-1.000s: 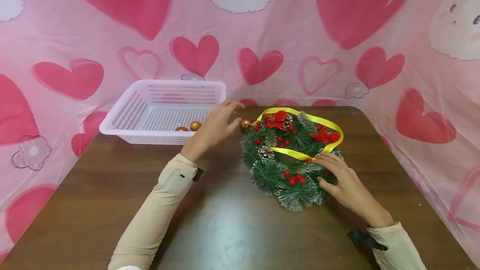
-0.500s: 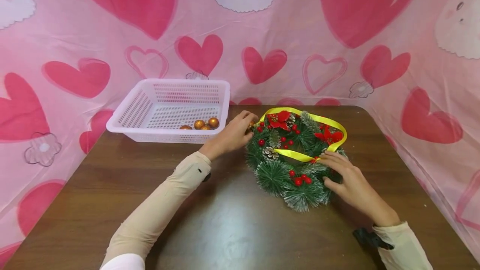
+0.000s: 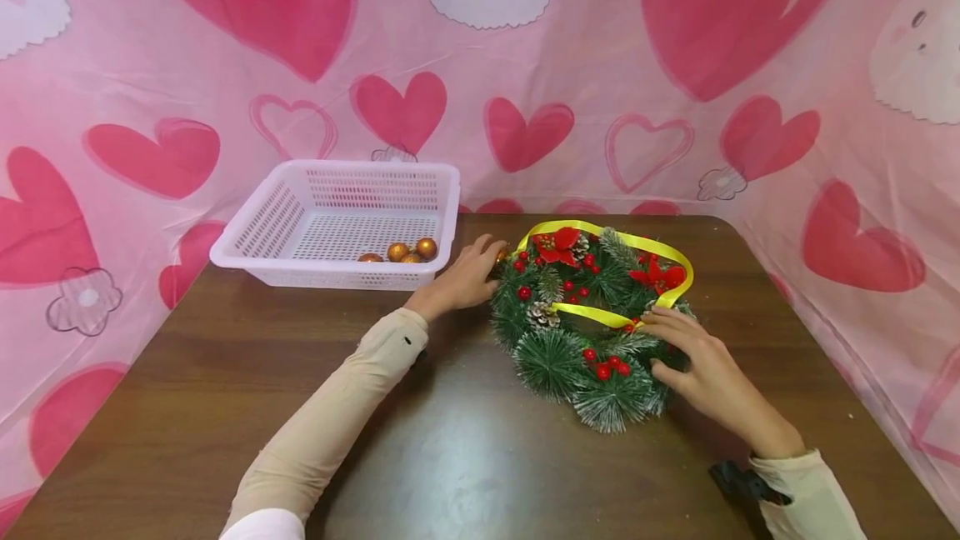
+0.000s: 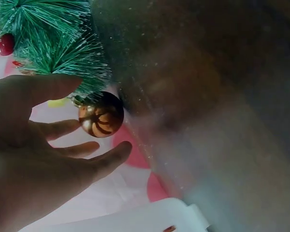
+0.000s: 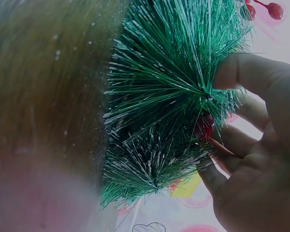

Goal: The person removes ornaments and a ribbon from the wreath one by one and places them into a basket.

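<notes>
A green Christmas wreath (image 3: 551, 365) with red berries, red flowers, pine cones and a yellow ribbon (image 3: 622, 237) lies on the table. My right hand (image 3: 705, 369) holds its right side; in the right wrist view the thumb is in front of the needles and the fingers behind. At the wreath's left edge is a shiny copper-coloured bauble (image 4: 101, 116). My left hand (image 3: 467, 277) reaches to it with spread fingers. In the left wrist view one fingertip seems to meet the bauble, without closing round it. In the head view that hand mostly hides the bauble.
Left of the wreath stands a white plastic basket (image 3: 337, 275) with several copper baubles (image 3: 426, 248) in its near right corner. Its right end is close to my left hand. A pink heart-printed cloth (image 3: 570, 48) hangs behind the brown table (image 3: 450, 457).
My left hand has moved right, from beside the basket to the bauble at the wreath. The wreath has shifted slightly towards me. My right hand stays on it.
</notes>
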The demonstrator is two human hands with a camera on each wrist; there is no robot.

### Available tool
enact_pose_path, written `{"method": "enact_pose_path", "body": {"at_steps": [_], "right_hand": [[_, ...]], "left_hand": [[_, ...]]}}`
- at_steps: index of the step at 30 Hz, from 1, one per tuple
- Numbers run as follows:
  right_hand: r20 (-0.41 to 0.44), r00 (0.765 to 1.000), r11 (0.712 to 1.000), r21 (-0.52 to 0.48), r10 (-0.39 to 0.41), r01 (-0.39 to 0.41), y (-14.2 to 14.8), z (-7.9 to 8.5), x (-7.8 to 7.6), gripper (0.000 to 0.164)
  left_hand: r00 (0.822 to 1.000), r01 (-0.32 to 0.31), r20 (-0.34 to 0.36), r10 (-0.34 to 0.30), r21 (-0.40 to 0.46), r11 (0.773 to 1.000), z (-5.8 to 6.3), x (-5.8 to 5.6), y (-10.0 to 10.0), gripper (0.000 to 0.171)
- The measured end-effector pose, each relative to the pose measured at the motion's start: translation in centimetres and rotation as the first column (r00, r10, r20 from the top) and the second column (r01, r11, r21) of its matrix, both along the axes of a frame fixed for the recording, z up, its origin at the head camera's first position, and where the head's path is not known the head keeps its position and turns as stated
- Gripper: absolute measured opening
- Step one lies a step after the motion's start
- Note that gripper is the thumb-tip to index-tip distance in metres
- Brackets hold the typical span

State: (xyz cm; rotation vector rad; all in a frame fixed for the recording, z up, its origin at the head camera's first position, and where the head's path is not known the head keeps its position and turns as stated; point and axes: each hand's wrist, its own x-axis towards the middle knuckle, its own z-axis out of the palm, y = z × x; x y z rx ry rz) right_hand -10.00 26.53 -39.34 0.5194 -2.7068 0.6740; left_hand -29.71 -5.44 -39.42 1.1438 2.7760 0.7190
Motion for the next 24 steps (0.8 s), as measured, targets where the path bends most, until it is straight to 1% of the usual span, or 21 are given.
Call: {"method": "enact_pose_path", "body": {"at_steps": [3,8,11,15,18,22,24], "right_hand": [[0.01,1.0,1.0,-0.009,-0.002,0.002,0.05,0.0,0.01,0.047],[0.009,1.0,1.0,-0.021,-0.009,0.009,0.1,-0.15,-0.04,0.047],[0.006,1.0,1.0,-0.022,-0.012,0.012,0.08,-0.26,-0.03,0.048],[-0.001,1.0,1.0,-0.023,-0.018,0.018,0.06,-0.26,0.01,0.048],[-0.008,1.0,1.0,-0.018,-0.02,0.02,0.06,-0.18,0.0,0.047],[-0.009,1.0,1.0,-0.012,-0.021,0.021,0.0,-0.09,0.0,0.047],[-0.005,1.0,1.0,-0.013,-0.022,0.022,-0.01,-0.12,0.07,0.047]], "left_hand": [[0.999,0.002,0.037,-0.002,-0.001,1.0,-0.23,-0.22,0.13,0.065],[0.999,0.026,0.046,-0.028,0.036,0.999,-0.6,-0.48,0.25,0.047],[0.999,0.04,0.03,-0.041,0.038,0.999,-0.76,-0.43,0.18,0.04],[0.998,0.057,-0.032,-0.056,0.045,0.997,-0.85,-0.52,0.0,0.039],[0.997,0.05,-0.067,-0.046,0.061,0.997,-0.7,-0.66,-0.21,0.039],[0.996,0.035,-0.087,-0.026,0.097,0.995,-0.24,-0.8,-0.43,0.038],[0.995,0.037,-0.093,-0.027,0.108,0.994,-0.11,-0.84,-0.43,0.038]]}}
